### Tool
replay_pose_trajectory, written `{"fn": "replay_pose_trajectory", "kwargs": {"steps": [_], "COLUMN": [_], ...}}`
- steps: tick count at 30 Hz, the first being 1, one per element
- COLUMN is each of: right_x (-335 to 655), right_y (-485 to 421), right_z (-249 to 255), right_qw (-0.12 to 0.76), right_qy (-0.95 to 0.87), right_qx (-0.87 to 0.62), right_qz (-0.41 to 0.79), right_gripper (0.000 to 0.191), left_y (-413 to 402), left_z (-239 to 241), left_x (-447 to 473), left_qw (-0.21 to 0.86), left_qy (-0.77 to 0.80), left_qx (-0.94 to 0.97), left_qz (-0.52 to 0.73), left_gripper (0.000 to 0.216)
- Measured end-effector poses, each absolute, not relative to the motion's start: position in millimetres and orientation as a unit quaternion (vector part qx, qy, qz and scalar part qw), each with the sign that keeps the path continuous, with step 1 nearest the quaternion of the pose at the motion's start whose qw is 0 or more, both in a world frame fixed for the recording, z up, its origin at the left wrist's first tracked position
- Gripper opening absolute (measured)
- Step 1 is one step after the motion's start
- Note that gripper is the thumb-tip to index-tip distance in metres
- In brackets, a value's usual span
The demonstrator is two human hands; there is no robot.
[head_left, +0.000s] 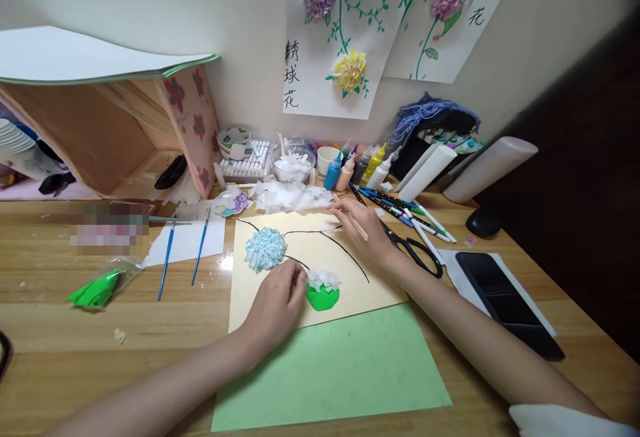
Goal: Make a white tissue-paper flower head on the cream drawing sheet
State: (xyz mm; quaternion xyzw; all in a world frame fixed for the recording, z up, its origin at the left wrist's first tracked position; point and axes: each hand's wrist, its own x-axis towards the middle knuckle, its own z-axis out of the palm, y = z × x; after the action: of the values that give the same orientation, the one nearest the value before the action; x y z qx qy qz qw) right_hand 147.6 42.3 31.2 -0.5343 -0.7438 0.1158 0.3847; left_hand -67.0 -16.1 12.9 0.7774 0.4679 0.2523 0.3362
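Observation:
My left hand (pixel 280 293) rests on the cream paper (pixel 320 310), its fingers closed; whatever they may pinch is hidden. Right beside its fingertips lies a flat bright green clay patch (pixel 323 298), its upper part covered with white tissue tufts (pixel 324 280). My right hand (pixel 364 229) is at the sheet's upper right, closed around a thin pale stick (pixel 358 228). Near its fingertips shows a small white tissue scrap (pixel 329 227). On the upper left of the paper sits a round blue-and-white tufted flower (pixel 265 249). Black curved lines are drawn across the sheet.
Green paper (pixel 330 377) lies under the cream sheet. Black scissors (pixel 417 253), pens (pixel 400 207) and a black case (pixel 505 297) are at right. Tissue pieces (pixel 293 195) and paint bottles (pixel 345 170) stand behind. Brushes (pixel 200 248) and bagged green clay (pixel 103 288) lie left.

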Motion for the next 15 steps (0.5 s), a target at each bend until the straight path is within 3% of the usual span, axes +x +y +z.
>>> {"fn": "replay_pose_trajectory", "kwargs": {"steps": [3,7,15], "right_x": [147.4,147.6,149.2], "right_y": [48.5,42.6,23.0], "right_z": [24.8,14.0,16.1], "right_qw": [0.31,0.276,0.345], "right_qy": [-0.765,-0.768,-0.738], "right_qx": [-0.548,-0.565,-0.563], "right_qz": [0.133,0.124,0.137], "right_gripper": [0.008,0.011,0.012], "left_y": [-15.9,-16.3,-16.3], "left_z": [14.1,15.1,14.7], "left_x": [-66.4,-66.2,-66.6], "left_qw": [0.342,0.357,0.379], "left_qy": [0.471,0.483,0.472], "left_qx": [0.773,0.762,0.756], "left_qz": [0.253,0.242,0.25], "left_gripper": [0.017,0.019,0.017]}}
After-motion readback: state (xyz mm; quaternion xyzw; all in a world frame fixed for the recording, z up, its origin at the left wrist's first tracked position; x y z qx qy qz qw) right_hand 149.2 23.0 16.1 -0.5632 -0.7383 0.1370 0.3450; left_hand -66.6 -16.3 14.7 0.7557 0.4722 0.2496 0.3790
